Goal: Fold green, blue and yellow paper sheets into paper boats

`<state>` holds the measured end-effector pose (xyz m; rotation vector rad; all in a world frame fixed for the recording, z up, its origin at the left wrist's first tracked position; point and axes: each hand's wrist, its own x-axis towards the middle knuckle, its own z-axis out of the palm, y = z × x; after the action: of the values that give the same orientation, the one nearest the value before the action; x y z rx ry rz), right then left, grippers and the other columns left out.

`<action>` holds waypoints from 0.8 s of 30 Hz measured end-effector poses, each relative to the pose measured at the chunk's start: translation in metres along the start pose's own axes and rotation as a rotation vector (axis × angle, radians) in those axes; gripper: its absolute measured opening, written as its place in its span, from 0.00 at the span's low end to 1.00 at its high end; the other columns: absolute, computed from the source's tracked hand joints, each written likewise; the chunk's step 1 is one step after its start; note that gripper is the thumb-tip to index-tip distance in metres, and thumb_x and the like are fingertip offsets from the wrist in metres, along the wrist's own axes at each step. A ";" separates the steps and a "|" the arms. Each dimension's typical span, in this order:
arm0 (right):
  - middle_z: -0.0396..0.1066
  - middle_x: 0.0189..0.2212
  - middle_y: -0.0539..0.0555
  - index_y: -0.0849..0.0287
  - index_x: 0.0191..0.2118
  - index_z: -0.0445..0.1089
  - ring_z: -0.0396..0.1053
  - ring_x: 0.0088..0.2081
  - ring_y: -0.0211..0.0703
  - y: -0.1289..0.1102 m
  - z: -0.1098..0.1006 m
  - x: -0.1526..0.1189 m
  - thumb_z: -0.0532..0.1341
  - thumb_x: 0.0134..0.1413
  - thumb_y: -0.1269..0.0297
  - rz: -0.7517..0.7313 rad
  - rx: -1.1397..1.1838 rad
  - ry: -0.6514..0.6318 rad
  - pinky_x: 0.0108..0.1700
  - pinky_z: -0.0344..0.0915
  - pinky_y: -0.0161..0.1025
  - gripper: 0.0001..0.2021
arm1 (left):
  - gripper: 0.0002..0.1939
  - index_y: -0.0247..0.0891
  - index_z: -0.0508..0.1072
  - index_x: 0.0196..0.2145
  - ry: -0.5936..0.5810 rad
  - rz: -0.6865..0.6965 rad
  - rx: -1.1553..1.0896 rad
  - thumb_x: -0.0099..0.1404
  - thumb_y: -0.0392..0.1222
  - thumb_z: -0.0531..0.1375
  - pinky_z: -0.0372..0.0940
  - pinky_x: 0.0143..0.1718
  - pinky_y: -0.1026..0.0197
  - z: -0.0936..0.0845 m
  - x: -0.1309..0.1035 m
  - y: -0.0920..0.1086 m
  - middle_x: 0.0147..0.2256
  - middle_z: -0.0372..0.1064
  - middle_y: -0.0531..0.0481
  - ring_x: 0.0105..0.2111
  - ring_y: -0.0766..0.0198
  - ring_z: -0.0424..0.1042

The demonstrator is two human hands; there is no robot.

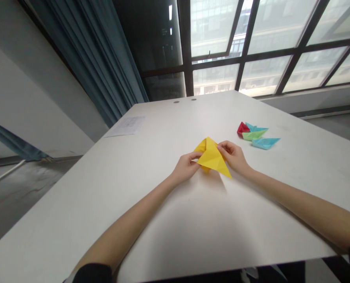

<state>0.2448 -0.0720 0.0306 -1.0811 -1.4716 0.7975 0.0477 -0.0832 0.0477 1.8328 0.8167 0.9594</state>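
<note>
A sheet of yellow origami paper [212, 157], partly folded with pointed flaps, is held between both hands just above the white table. My left hand [186, 167] pinches its left side, the fingertips partly hidden by the paper. On the upper right edge, the thumb and fingers of my right hand [232, 155] are closed on the same paper. One yellow corner points down toward the lower right, and a smaller flap shows beneath the left part.
Right of my hands lie folded paper boats: a red one [242, 129], a green one [254, 135] and blue ones, the nearer blue boat [266, 144] apart. A printed sheet [126, 126] lies by the left edge of the white table [151, 220]. Windows and a blue curtain [95, 51] stand beyond.
</note>
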 end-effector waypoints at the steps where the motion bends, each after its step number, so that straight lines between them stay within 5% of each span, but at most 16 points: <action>1: 0.68 0.26 0.51 0.58 0.30 0.66 0.64 0.29 0.39 0.000 0.000 0.000 0.58 0.48 0.52 -0.003 -0.003 0.002 0.31 0.61 0.36 0.13 | 0.11 0.35 0.71 0.38 -0.016 0.002 -0.002 0.58 0.38 0.54 0.66 0.39 0.61 0.000 0.000 0.001 0.41 0.70 0.46 0.42 0.61 0.69; 9: 0.68 0.27 0.51 0.57 0.30 0.66 0.64 0.30 0.40 0.001 -0.002 -0.001 0.57 0.49 0.51 -0.079 -0.089 0.034 0.33 0.61 0.37 0.13 | 0.26 0.39 0.62 0.48 -0.095 0.027 0.168 0.49 0.30 0.56 0.62 0.41 0.59 -0.009 0.000 0.013 0.48 0.65 0.44 0.46 0.59 0.65; 12: 0.68 0.28 0.51 0.57 0.30 0.66 0.63 0.30 0.40 0.000 -0.003 -0.002 0.56 0.51 0.52 -0.156 -0.200 0.072 0.35 0.61 0.38 0.13 | 0.24 0.39 0.61 0.48 -0.022 0.035 0.167 0.51 0.32 0.54 0.62 0.41 0.59 -0.011 0.000 0.018 0.47 0.64 0.44 0.46 0.59 0.65; 17: 0.69 0.30 0.53 0.56 0.32 0.66 0.64 0.31 0.41 -0.007 -0.005 -0.004 0.54 0.53 0.54 -0.257 -0.276 0.109 0.36 0.62 0.39 0.12 | 0.33 0.41 0.56 0.54 -0.120 0.183 0.303 0.49 0.38 0.60 0.61 0.43 0.56 -0.012 -0.002 0.029 0.52 0.59 0.40 0.47 0.55 0.63; 20: 0.69 0.30 0.53 0.56 0.31 0.65 0.65 0.32 0.41 -0.012 -0.004 -0.006 0.54 0.54 0.56 -0.327 -0.337 0.105 0.36 0.62 0.39 0.10 | 0.34 0.39 0.55 0.55 0.013 0.220 0.370 0.52 0.44 0.61 0.63 0.40 0.58 -0.007 -0.002 0.030 0.52 0.59 0.39 0.45 0.57 0.64; 24: 0.69 0.30 0.54 0.55 0.32 0.65 0.66 0.32 0.42 -0.018 -0.001 -0.010 0.53 0.54 0.59 -0.454 -0.382 0.055 0.37 0.63 0.41 0.07 | 0.21 0.38 0.62 0.49 0.178 0.225 0.381 0.58 0.44 0.57 0.63 0.37 0.61 0.001 -0.001 0.024 0.46 0.65 0.42 0.40 0.62 0.67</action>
<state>0.2423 -0.0880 0.0433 -0.9760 -1.7768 0.1685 0.0517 -0.0944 0.0691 2.2251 0.9678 1.1844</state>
